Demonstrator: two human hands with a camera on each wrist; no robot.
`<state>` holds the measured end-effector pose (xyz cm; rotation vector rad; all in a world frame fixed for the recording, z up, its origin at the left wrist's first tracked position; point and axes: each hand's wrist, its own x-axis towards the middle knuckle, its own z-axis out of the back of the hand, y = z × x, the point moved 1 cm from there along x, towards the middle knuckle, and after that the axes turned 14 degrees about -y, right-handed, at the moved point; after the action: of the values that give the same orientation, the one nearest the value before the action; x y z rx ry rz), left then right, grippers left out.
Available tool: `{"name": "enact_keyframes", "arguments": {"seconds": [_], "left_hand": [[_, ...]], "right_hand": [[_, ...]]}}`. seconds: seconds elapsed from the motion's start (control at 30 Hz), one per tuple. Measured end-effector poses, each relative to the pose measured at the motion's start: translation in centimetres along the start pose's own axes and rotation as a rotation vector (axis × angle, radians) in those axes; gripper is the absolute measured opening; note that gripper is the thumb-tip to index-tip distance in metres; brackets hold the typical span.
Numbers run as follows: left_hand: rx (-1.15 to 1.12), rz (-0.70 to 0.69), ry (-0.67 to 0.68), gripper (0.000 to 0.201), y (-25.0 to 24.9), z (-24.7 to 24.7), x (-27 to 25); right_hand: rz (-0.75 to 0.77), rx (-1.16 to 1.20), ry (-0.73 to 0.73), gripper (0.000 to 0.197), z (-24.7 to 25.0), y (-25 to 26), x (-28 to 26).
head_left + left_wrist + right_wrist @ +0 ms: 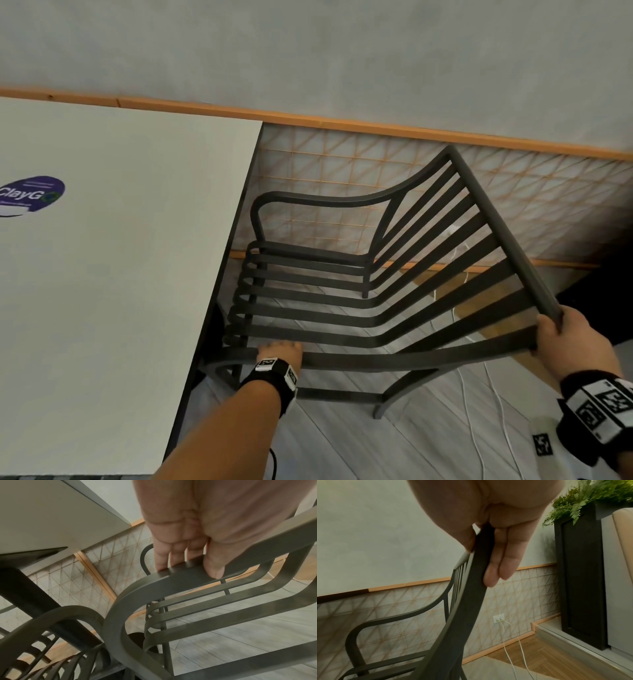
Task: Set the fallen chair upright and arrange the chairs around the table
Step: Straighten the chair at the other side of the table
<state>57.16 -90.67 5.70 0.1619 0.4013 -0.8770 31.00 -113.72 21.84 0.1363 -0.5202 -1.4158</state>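
Observation:
A dark metal slatted chair (342, 301) stands right of the white table (130, 240), its seat front close to the table edge. My left hand (279, 353) grips the near armrest (171, 580), fingers over the top and thumb on its side. My right hand (568, 339) holds the near end of the backrest's top rail (507, 233), thumb on one side and fingers on the other, as the right wrist view shows (481, 566). A second slatted chair (56, 639) sits low under the table in the left wrist view.
The table's black leg (34, 601) stands close to the chair front. A tiled wall (342, 171) with a wooden rail runs behind. White cables (510, 642) trail from a wall socket onto the floor. A black planter (580, 574) with ferns stands on the right.

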Motion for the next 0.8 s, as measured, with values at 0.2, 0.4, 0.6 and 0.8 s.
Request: {"name": "enact_keyframes", "arguments": {"seconds": [0.2, 0.4, 0.6, 0.8], "left_hand": [[0.055, 0.068, 0.018, 0.044, 1.5, -0.5, -0.3], [0.074, 0.072, 0.006, 0.046, 1.8, -0.9, -0.7], [0.044, 0.056, 0.003, 0.046, 2.4, -1.0, -0.8], [0.005, 0.035, -0.02, 0.041, 1.8, -1.1, -0.3]], "right_hand": [[0.009, 0.021, 0.037, 0.024, -0.4, 1.1, -1.5], [0.012, 0.015, 0.041, 0.028, -0.6, 1.0, -1.8], [0.019, 0.024, 0.039, 0.028, -0.5, 0.6, -2.2], [0.03, 0.03, 0.048, 0.03, -0.7, 0.8, -0.6]]}}
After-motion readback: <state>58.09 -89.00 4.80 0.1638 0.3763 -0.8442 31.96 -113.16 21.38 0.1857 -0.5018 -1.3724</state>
